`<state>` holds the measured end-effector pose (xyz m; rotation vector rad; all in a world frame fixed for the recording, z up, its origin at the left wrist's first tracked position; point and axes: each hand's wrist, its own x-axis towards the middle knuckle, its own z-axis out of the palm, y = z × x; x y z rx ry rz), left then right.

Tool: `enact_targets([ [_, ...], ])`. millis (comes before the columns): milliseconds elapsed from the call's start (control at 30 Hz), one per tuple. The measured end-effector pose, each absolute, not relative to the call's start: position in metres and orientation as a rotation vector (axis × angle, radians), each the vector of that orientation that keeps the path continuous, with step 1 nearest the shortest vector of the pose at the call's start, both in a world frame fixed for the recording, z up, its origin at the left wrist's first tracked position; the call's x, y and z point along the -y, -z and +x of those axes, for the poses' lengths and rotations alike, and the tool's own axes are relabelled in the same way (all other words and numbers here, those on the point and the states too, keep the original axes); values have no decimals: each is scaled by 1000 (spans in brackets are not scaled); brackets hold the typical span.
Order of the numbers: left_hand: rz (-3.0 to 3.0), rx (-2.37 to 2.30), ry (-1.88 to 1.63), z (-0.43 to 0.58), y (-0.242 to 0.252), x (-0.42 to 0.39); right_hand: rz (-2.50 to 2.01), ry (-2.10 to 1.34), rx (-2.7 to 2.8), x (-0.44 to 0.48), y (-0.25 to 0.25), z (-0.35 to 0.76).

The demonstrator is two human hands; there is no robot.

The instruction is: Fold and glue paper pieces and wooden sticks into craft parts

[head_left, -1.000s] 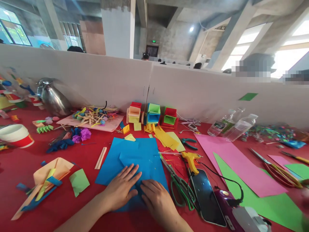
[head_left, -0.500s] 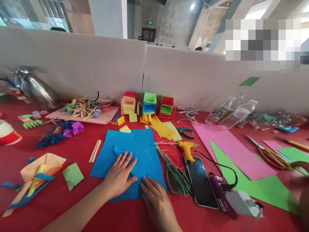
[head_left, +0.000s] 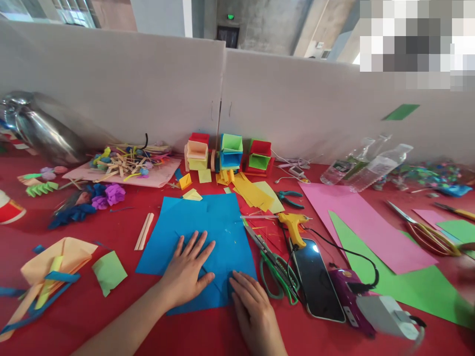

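A blue sheet of paper [head_left: 222, 217] lies on the red table in front of me, with what looks like a smaller blue piece on top, partly hidden by my fingers. My left hand [head_left: 191, 277] rests flat on it, fingers spread. At the sheet's near right corner, my right hand [head_left: 252, 301] lies with extended fingers close together, fingertips on the paper. Green-handled scissors [head_left: 276, 269] sit just right of the sheet. Beside them are a yellow glue gun [head_left: 293, 225] and a black-screened phone [head_left: 319, 282].
Small coloured paper boxes [head_left: 230, 151] stand against the white partition [head_left: 148, 84]. Pink paper [head_left: 371, 227] and green paper [head_left: 408, 291] lie to the right, near another person's hand [head_left: 468, 262]. Plastic bottles [head_left: 386, 165], a metal jug [head_left: 44, 131] and a purple power strip [head_left: 351, 296] also occupy the table.
The view has tilted down slightly. My right hand has slid a little right along the sheet's near edge. Under my left hand, the small blue piece's raised edge now lies flatter.
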<state>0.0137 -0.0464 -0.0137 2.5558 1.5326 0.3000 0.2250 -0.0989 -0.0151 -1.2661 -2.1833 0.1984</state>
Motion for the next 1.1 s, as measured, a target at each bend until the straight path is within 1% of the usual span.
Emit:
enact_targets([
  [100,2550,-1540,-297,14,12,47,-1297,-178,2133,101,12,228],
  [200,2549,-1542,-299,15,12,47,-1288,-151,2222,106,9,226],
  [367,2550,-1552,-299,15,13,47,-1286,-36,2401,110,7,215],
  [633,2550,-1570,-311,18,11,49,-1292,165,2416,113,12,211],
  [867,2390,-1933,-280,-24,26,27,-1283,160,2417,114,14,212],
  [967,2358,-2043,-275,-33,21,24,-1283,168,2400,113,16,212],
  [1033,2432,-1998,-332,-24,12,33,-1271,182,2389,112,17,212],
  [1100,2571,-1775,-357,-8,4,50,-1260,197,2376,112,18,212],
])
